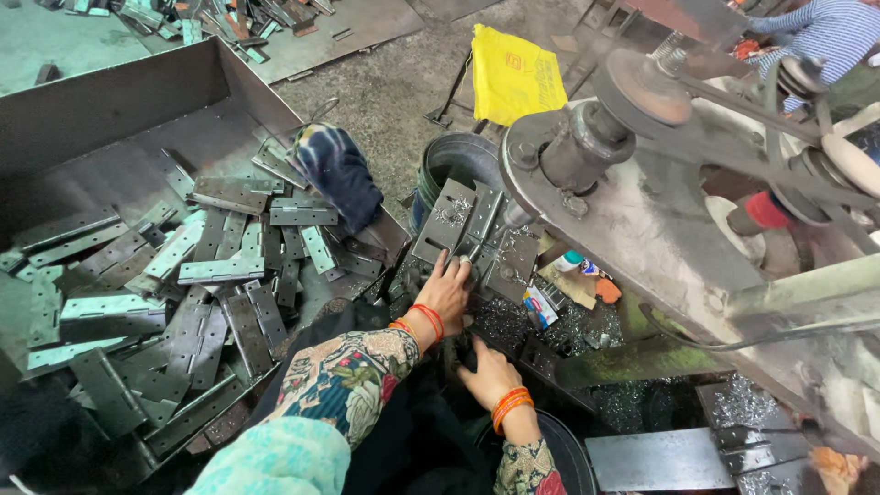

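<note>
Flat grey metal hinge, dusted with shavings, under left hand.

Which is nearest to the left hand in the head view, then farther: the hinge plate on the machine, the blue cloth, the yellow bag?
From the left hand:
1. Hinge plate, on the machine bed, touched by the fingertips.
2. Blue cloth, up and to the left, on the tray edge.
3. Yellow bag, farthest, on the floor at the top.

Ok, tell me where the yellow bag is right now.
In the head view the yellow bag hangs at top centre, just above the dark round bucket and left of the drill machine's pulley.
</note>
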